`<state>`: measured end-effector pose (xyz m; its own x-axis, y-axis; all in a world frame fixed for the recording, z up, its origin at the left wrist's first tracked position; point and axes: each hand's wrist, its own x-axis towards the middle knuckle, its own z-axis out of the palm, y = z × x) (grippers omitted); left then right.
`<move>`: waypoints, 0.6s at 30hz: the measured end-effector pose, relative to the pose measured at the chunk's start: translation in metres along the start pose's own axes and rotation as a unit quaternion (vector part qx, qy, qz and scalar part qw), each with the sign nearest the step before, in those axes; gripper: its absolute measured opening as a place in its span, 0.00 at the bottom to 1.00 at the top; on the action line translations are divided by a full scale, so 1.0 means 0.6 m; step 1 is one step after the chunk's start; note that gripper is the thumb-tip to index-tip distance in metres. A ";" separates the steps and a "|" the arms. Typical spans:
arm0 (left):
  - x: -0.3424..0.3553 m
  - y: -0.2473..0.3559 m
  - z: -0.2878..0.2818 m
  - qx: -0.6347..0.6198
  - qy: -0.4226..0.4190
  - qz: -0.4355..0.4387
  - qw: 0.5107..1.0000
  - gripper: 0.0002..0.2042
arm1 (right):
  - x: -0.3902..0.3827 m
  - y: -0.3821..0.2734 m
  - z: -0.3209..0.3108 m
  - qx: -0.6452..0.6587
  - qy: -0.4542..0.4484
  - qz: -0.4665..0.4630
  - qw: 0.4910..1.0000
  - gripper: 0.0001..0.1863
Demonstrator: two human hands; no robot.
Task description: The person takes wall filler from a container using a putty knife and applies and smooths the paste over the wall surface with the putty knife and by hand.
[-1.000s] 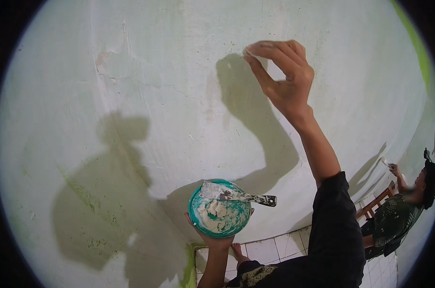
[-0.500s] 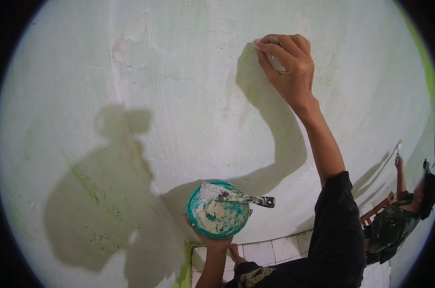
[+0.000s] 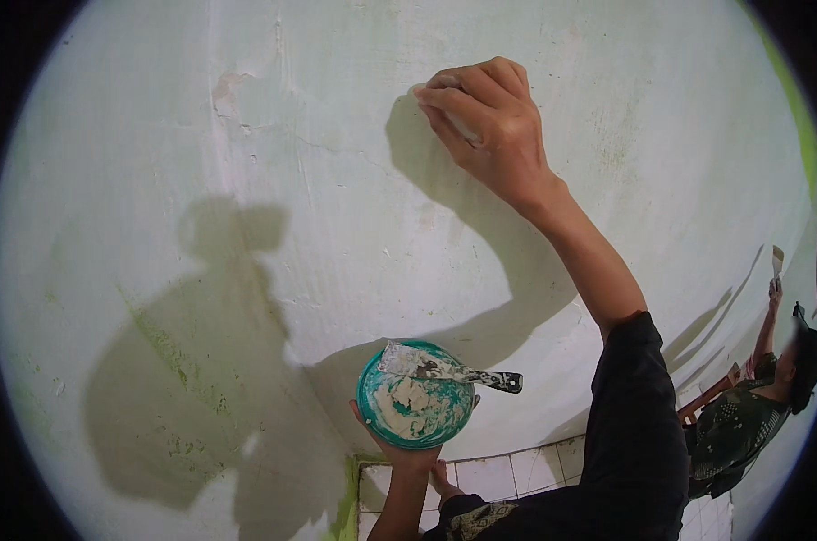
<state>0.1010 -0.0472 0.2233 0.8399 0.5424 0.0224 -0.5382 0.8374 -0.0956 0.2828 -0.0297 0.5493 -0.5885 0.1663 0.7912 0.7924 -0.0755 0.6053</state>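
Observation:
My left hand [image 3: 411,456] holds a green plastic bowl [image 3: 446,410] from underneath, low in front of the wall. Pale putty [image 3: 401,401] lies in the bowl and is smeared around its inside. Across the bowl's rim rests a putty-coated putty knife [image 3: 453,371], its black handle sticking out to the right. Higher up, my right hand [image 3: 498,122] is closed in a pinch, fingertips at the pale green wall [image 3: 336,243]. White residue shows on the fingers; whatever they pinch, if anything, is hidden.
Chipped paint [image 3: 226,90] and thin cracks mark the wall at upper left. On the right, another person [image 3: 742,428] in a dark cap raises a scraper [image 3: 778,259] at the wall, beside a brown wooden chair [image 3: 707,397]. White floor tiles [image 3: 488,475] meet the wall below.
My right hand has moved left along the wall, still pinched. The bowl has shifted very slightly right. The other person's scraper has moved up and to the right.

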 end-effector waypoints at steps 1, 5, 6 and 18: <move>-0.001 -0.001 0.002 0.011 0.000 -0.001 1.000 0.43 | 0.003 0.003 -0.002 -0.007 0.001 -0.006 1.000 0.10; -0.004 -0.001 0.007 0.027 -0.001 0.012 1.000 0.42 | 0.005 0.012 -0.010 -0.033 -0.018 -0.032 0.999 0.09; -0.005 -0.002 0.005 0.027 -0.001 0.015 1.000 0.42 | 0.004 0.014 -0.012 -0.030 -0.017 -0.032 0.999 0.09; 0.002 -0.002 -0.007 0.033 0.005 -0.011 0.999 0.41 | 0.023 0.018 -0.032 -0.127 -0.115 -0.094 0.981 0.09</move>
<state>0.1031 -0.0479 0.2193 0.8521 0.5232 0.0135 -0.5226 0.8520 -0.0297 0.2801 -0.0473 0.5686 -0.6455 0.4158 0.6406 0.5905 -0.2602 0.7639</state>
